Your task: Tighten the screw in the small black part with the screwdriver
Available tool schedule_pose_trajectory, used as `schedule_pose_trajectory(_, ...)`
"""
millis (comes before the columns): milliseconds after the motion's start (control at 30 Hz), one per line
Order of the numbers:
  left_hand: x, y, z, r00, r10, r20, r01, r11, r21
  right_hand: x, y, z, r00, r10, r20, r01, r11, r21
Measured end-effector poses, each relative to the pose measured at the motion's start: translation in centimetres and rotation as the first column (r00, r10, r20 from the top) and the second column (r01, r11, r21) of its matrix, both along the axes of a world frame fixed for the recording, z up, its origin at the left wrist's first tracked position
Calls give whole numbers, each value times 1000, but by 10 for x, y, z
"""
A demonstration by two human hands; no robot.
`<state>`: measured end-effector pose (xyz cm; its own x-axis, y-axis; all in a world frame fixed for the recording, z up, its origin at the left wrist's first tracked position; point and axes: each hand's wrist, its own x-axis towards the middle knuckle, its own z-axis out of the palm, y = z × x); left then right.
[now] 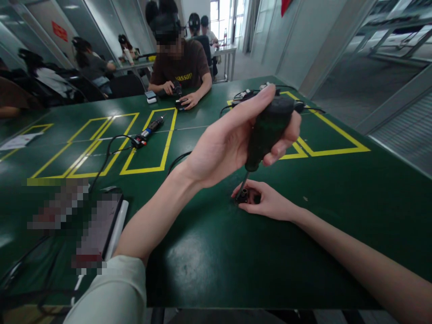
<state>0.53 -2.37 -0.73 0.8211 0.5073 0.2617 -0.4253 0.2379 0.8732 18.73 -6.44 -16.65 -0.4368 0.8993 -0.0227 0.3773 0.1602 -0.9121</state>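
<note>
My left hand (232, 135) is wrapped round the thick dark handle of a screwdriver (270, 128), held tilted above the table. The screwdriver's thin metal shaft slants down to a small black part (242, 196) on the tabletop. My right hand (265, 201) grips that part from the right, thumb and fingers on either side of it. A small round metallic detail shows on the part, but its exact kind is too small to make out. The shaft's tip meets the part, and whether it sits in a screw is hidden.
The green table (195, 270) has yellow tape rectangles. A corded pen-like tool (148, 131) lies left of centre; dark cabled items (246, 94) lie behind my left hand. Blurred flat objects (97, 225) and cables are at left. Across the table a person (182, 67) handles a tool.
</note>
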Motion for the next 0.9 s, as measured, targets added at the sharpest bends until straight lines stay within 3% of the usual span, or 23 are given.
schedule_pose_trajectory(100,1,2,-5,998,63,-26,-63,998,8,-1,0,1,1000,5,9,-6,1000,3)
schedule_pose_trajectory(233,-1,3,-11,999,32,24,-33,999,39,-2,0,0,1000,15,-10,-15,1000,9)
schedule_pose_trajectory(433,-1,6,-5,998,31,-55,-29,999,25,-3,-1,1,1000,7,-6,-7,1000,12)
schedule_pose_trajectory(667,2,5,-8,994,108,3,-108,992,72,-1,0,1,1000,11,-6,-11,1000,13)
schedule_pose_trajectory(767,1,5,-10,995,81,52,-85,993,76,-2,-1,1,1000,15,-10,-15,1000,14)
schedule_pose_trajectory(900,0,7,-6,998,57,-20,-56,996,64,-3,-1,2,1000,7,-8,-7,1000,5)
